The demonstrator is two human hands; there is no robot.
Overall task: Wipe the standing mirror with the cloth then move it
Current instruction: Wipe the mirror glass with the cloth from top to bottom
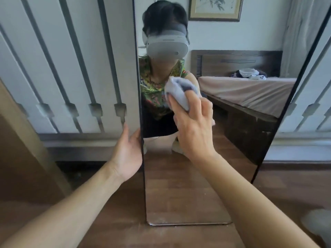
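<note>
- A tall standing mirror (188,185) with smooth glass, a thin dark frame and rounded lower corners is stood upright on the wood-grain floor (179,237), before a pale panelled wall (62,68).
- A soft, pale grey-blue cloth (179,93), bunched into a wad, is pressed against the glass at mid height.
- The right hand (194,129) is raised, back toward the camera, with its fingers closed around the cloth.
- The left hand (128,153) is held with palm turned inward and fingers extended, clasped on the mirror's left edge.
- In the reflection, a bed (250,93) with a dark wooden headboard and a framed picture (215,8) are shown.
</note>
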